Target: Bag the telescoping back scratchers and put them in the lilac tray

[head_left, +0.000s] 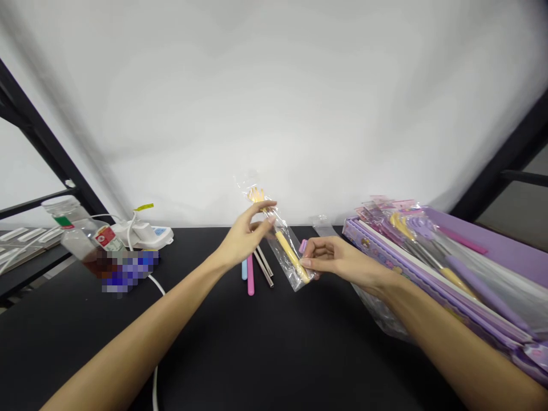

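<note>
One clear bag [298, 281] around a yellow-handled fork [291, 257], right fingers [309, 264] pinching its end, left fingers [262, 208] spread alongside.

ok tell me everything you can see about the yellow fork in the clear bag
The yellow-handled fork lies inside a clear plastic bag, tilted with its yellow head up and away. Its handle looks smooth and matte. The right hand pinches the bag at the handle's lower end, while the left hand reaches across near the partly hidden head.
</note>
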A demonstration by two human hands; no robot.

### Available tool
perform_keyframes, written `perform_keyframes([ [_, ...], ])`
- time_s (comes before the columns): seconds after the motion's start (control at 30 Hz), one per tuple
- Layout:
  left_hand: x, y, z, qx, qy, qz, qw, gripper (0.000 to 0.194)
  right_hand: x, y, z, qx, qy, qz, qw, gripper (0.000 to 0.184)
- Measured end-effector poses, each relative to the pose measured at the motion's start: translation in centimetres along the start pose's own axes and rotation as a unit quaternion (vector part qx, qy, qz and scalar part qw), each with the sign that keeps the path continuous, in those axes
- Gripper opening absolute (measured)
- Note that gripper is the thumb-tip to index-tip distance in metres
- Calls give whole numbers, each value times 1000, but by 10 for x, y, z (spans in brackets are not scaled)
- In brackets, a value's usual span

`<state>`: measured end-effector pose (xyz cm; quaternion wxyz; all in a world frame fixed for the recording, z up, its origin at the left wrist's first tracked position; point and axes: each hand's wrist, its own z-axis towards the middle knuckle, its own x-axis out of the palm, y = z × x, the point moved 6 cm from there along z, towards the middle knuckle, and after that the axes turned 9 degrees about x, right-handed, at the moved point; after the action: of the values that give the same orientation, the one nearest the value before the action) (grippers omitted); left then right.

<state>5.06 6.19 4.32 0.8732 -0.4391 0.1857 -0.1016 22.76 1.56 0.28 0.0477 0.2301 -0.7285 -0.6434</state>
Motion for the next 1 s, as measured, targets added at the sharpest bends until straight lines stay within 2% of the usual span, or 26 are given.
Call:
perform_keyframes([
  [0.1,-15,6,3,0,-101,10,995,33,-1,0,0,1,11,-15,1000,29],
  [0.17,-19,9,3,-11,-133,5,991,39,0,-1,-1,0,23,-28,999,28],
  [0.27,-11,11,-1,-28,-114,-34,992,53,2,0,-1,4,3,-47,999,29],
  [0.37,6,10,-6,-39,-50,-66,996,61,3,2,-1,6,-44,-56,997,39],
  [0.47,17,11,-11,-54,-11,-54,997,66,6,2,0,9,-61,-69,996,43],
  [0.57,16,9,-12,-44,-16,-13,999,63,6,0,1,16,-69,-70,995,40],
  [0.7,9,5,-6,-5,-14,-18,1000,55,5,-2,1,21,-68,-68,995,33],
  [0.83,-5,8,-2,-5,-76,7,997,37,7,1,0,18,-50,-71,996,30],
  [0.9,-9,10,-2,-9,-101,21,995,37,8,1,0,22,-36,-64,997,32],
  [1.0,-9,13,-4,-11,-103,20,994,48,12,0,0,27,-3,-67,997,31],
])
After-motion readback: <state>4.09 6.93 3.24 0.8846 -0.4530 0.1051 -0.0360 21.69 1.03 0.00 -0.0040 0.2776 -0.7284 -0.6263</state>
